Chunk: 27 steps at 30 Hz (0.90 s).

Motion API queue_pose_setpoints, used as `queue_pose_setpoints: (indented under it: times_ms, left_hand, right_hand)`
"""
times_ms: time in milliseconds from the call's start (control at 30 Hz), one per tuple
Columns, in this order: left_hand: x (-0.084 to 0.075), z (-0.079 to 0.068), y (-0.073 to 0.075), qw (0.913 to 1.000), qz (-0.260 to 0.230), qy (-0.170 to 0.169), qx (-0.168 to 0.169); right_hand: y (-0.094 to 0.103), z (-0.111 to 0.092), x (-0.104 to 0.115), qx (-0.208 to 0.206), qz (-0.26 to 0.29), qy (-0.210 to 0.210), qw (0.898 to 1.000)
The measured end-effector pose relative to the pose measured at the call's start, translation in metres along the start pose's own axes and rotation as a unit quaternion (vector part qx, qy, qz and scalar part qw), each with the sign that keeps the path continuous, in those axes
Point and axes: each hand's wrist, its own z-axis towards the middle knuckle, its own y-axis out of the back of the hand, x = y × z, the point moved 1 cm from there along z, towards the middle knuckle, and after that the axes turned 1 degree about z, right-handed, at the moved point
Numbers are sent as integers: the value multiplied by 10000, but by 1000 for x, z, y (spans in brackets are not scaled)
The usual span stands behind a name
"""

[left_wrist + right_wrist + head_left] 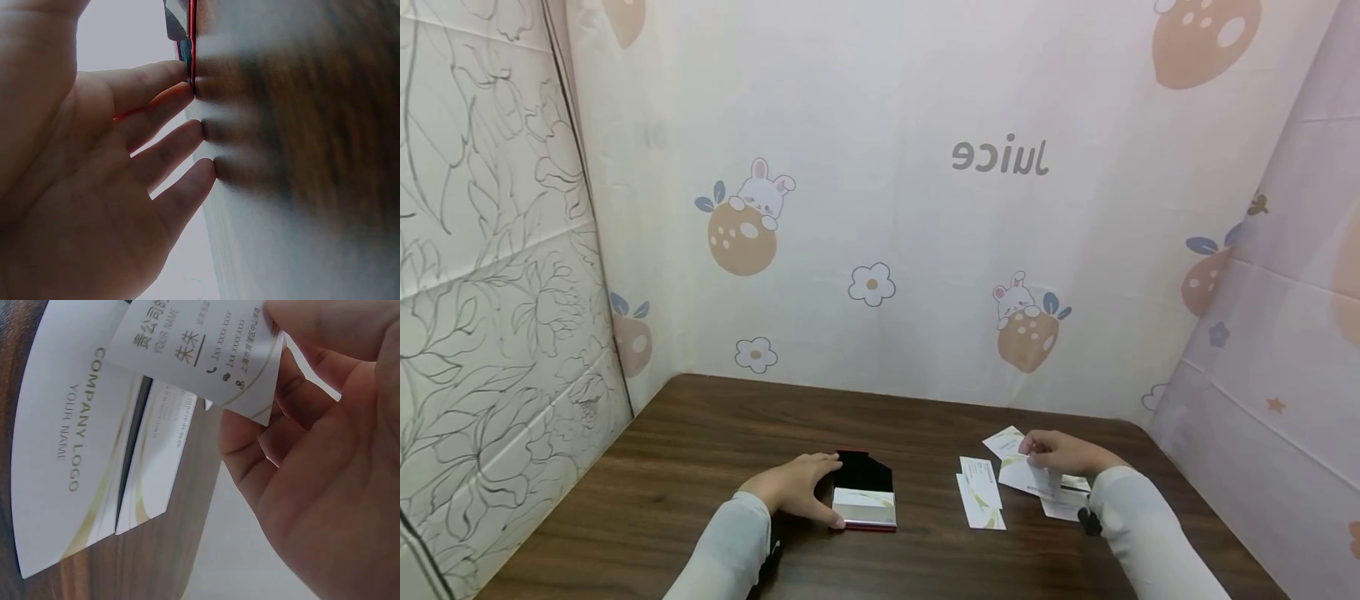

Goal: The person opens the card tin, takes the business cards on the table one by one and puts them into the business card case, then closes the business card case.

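In the head view, an opened business card case [863,472] with black lining and red edges lies on the table, white cards [865,500] in its near half. My left hand [797,487] rests at its left side, thumb by the near corner and fingertips at the lid's edge. The left wrist view shows the fingers [169,153] nearly straight and spread, some tips on the table. Over a group of loose cards, my right hand [1067,454] pinches one business card [212,356] by its edge. Other printed cards [69,431] lie below it.
Two overlapping cards [979,496] lie between the case and the right hand. The dark wooden table [715,442] meets a patterned curtain [880,208] at the back. Further curtains hang at the left and right sides.
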Motion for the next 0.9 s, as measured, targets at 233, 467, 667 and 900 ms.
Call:
queue_pose_setpoints:
  times_ms: [233, 467, 667, 900]
  left_hand:
    - [0, -1, 1, 10000, -17, -43, -32]
    - [-1, 0, 1, 10000, 16, -58, -50]
    - [0, 0, -1, 10000, -5, -77, -61]
    - [0, 1, 0, 10000, 5, -7, -9]
  right_hand:
    - [1, -1, 10, -116, 190, -17, 9998]
    - [-2, 4, 23, -188, 29, 193, 9996]
    - [-6, 10, 34, -254, -250, 593, 9976]
    - [-16, 23, 47, -282, -166, 831, 9960]
